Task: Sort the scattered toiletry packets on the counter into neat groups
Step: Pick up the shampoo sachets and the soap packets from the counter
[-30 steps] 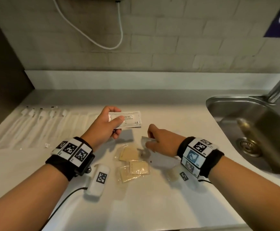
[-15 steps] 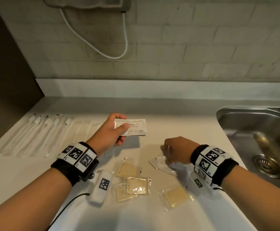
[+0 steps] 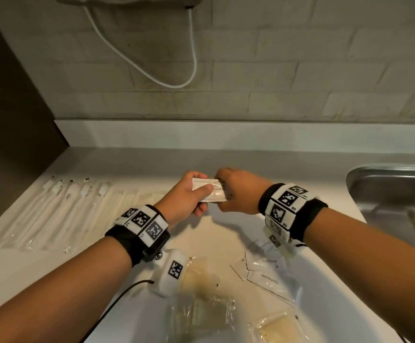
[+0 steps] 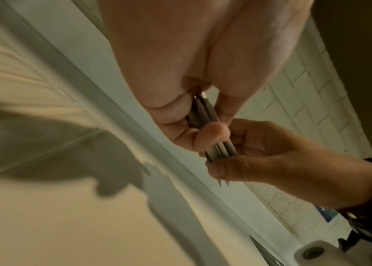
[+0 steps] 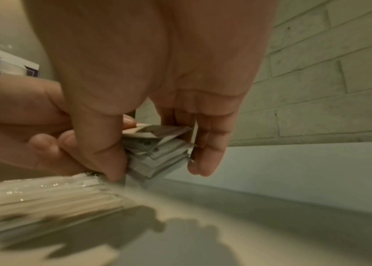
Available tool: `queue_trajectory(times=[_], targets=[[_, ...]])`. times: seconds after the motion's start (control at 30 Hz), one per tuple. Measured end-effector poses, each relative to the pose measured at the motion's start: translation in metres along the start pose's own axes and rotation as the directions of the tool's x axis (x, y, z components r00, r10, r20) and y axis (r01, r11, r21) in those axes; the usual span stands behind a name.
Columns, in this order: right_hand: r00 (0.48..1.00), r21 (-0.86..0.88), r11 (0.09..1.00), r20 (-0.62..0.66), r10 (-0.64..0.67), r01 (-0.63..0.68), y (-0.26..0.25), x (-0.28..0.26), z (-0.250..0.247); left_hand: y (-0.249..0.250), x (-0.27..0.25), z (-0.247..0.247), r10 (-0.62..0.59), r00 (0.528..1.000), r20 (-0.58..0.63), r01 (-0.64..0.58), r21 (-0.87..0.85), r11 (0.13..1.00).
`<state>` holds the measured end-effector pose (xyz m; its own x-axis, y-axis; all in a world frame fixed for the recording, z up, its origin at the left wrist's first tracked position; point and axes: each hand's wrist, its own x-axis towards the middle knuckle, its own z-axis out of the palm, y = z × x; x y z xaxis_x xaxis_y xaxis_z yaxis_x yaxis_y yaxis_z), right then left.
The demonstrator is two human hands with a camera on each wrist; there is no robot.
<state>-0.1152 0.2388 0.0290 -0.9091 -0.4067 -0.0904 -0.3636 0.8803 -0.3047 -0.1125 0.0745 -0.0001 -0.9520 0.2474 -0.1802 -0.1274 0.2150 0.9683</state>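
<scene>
- While the left hand (image 3: 189, 194) pinches the packet stack (image 3: 211, 193), the right hand (image 3: 236, 191) pinches its right end, adding a packet.
- Next, probably, squaring the edges.

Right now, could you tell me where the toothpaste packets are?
In the head view, the toothpaste packets lie on the counter under the right wrist, right of the yellowish packets.
</scene>
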Motion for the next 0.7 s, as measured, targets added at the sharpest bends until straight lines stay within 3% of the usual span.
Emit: queue_trajectory(times=[0.2, 0.3, 0.4, 0.5, 0.57, 0.7], targets=[[0.995, -0.100, 0.995, 0.101, 0.014, -0.004, 0.014, 0.033, 0.005, -0.003, 0.037, 0.002, -0.186, 0.983, 0.002, 0.186, -0.058, 0.981], [0.986, -0.163, 0.987, 0.163, 0.030, -0.004, 0.023, 0.043, 0.013, -0.005, 0.052, 0.007, -0.288, 0.957, 0.025, 0.288, 0.008, 0.958], [0.978, -0.177, 0.984, 0.204, 0.040, -0.003, 0.032, 0.050, 0.018, -0.010, 0.062, 0.010, -0.297, 0.953, 0.057, 0.284, 0.171, 0.944], [0.974, -0.189, 0.982, 0.219, 0.055, -0.013, 0.038, 0.057, 0.021, -0.011, 0.070, 0.006, -0.247, 0.964, 0.098, 0.191, 0.392, 0.900], [0.975, -0.203, 0.979, 0.214, 0.062, -0.018, 0.040, 0.061, 0.025, -0.009, 0.078, 0.002, -0.212, 0.971, 0.113, 0.111, 0.571, 0.813], [0.983, -0.247, 0.969, 0.174, 0.059, -0.014, 0.044, 0.065, 0.028, -0.004, 0.088, -0.004, -0.183, 0.973, 0.142, -0.029, 0.859, 0.511]])
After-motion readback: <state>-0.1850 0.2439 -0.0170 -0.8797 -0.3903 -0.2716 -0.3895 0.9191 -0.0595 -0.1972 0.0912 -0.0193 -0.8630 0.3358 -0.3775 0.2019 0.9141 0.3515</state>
